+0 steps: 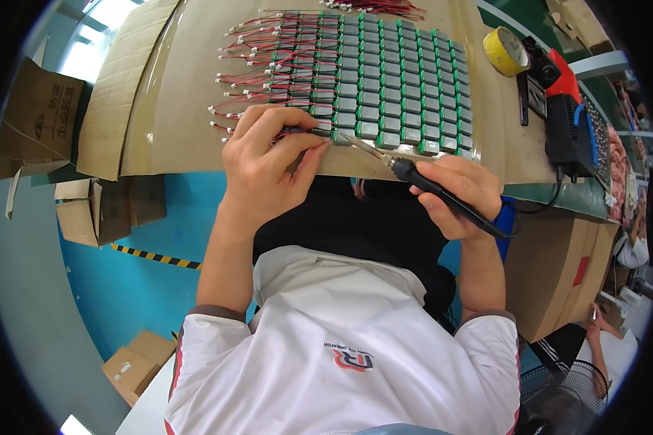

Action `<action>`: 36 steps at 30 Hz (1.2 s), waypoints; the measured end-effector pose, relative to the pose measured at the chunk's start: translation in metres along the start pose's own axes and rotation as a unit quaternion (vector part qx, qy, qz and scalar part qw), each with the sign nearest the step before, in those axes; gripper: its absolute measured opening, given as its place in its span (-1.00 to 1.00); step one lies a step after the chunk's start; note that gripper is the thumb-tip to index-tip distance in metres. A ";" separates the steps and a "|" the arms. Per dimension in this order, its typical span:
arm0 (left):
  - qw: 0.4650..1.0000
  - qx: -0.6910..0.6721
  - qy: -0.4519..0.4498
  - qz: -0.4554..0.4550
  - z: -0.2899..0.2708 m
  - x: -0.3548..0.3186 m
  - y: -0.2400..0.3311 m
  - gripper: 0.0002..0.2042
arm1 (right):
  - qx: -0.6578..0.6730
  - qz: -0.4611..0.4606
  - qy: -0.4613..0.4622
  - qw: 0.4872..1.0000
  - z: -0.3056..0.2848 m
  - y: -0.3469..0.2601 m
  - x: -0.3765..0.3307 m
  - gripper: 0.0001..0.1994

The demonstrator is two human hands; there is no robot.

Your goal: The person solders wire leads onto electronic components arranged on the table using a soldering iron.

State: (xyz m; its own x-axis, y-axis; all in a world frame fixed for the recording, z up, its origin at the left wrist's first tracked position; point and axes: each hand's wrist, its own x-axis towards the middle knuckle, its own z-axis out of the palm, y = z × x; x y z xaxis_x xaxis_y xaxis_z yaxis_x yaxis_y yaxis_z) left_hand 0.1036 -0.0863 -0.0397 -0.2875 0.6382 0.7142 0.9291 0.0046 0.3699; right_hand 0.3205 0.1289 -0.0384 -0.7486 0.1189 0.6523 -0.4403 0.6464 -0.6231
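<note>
My right hand [463, 190] grips the black handle of a soldering iron [406, 172]. Its metal tip points up and left, at the green end of a grey cell in the nearest row. At that same spot, my left hand [265, 156] pinches a thin wire lead between its fingertips, which partly cover it. Grey battery cells [368, 100] with small green circuit boards lie in close columns beyond both hands. Red and black leads with white plugs [257, 71] stretch from the left columns; the columns farther right show no leads.
A bundle of red wires [384, 7] lies at the far edge. To the right are a yellow tape roll [506, 52], a black soldering station [569, 134] and its cord. Cardboard boxes [559, 268] stand below at both sides; another person [609, 344] sits lower right near a fan.
</note>
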 end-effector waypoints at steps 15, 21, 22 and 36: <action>0.995 0.026 0.097 -0.011 -0.009 -0.012 0.026 -0.70 | 0.059 0.048 0.126 0.989 -0.046 0.012 0.016 -0.62; 0.998 -0.049 -0.043 -0.009 0.010 -0.037 0.080 -0.74 | -0.198 0.054 0.067 0.976 -0.083 0.051 0.060 -0.78; 0.997 -0.053 -0.061 0.012 0.017 -0.037 0.086 -0.72 | -0.207 0.063 0.054 0.975 -0.082 0.054 0.063 -0.79; 0.955 0.076 -0.204 0.202 0.118 0.048 0.091 -0.58 | -0.191 0.093 0.005 0.977 -0.072 0.091 0.049 -0.66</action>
State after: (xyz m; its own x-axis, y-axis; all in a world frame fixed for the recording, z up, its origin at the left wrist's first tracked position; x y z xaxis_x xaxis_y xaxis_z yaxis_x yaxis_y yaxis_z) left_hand 0.2018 0.0354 -0.0420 0.1884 0.8579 0.4780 0.9767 -0.2145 0.0001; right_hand 0.2798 0.2481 -0.0320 -0.7921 0.2670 0.5489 -0.0783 0.8474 -0.5252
